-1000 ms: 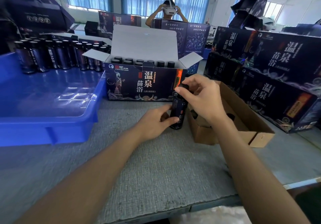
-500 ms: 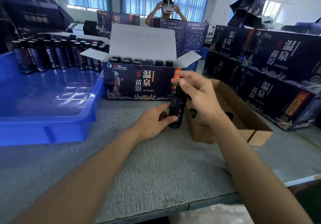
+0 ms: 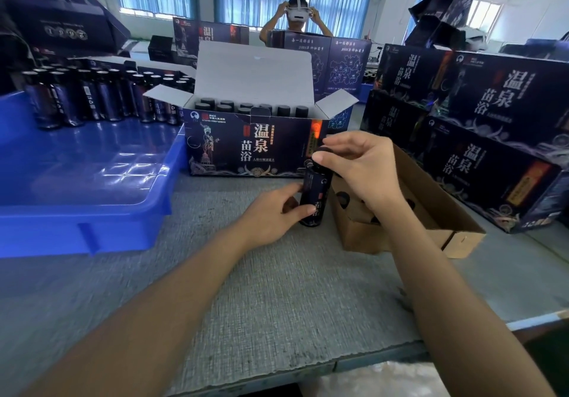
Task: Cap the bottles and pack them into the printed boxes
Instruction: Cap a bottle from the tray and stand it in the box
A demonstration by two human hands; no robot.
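A small dark bottle is stood on the counter, just in front of the open printed box. Its lower part is gripped by the left hand, and its cap is pinched by the right hand. It looks light, hard and slippery, so the middle should be held.

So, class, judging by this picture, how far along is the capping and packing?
Done: capped bottles stand in the open printed box. In hand: left hand holds one bottle, right hand pinches its top. Left: more bottles wait in the blue tray.
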